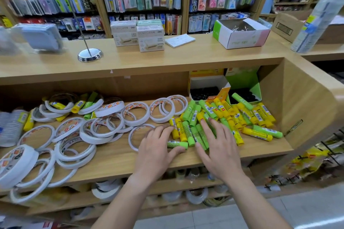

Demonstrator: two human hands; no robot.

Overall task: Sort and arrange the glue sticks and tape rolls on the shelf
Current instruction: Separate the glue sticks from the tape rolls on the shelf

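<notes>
Two bare hands are reaching over the front edge of the light wooden shelf. The left hand is lying open with the fingers spread and almost straight, gripping nothing. Its thumb is touching a short green glue stick that is lying crosswise on the board. Its fingertips are resting just beside a small row of yellow glue sticks.

The right hand is also flat and spread, and its fingers are pressing on top of several green sticks, not pinching any of them. Behind and to the right of it, a loose heap of green and yellow glue sticks is covering the right part of the shelf.

The thin white tape rolls are lying scattered and overlapping on the left and middle part, with a few glue sticks mixed among them.

At the back of the shelf, an open orange-and-white carton and an open green carton are standing side by side. One green stick is leaning out of the green one.

On the counter above, small white boxes are standing near a round chrome stand.
</notes>
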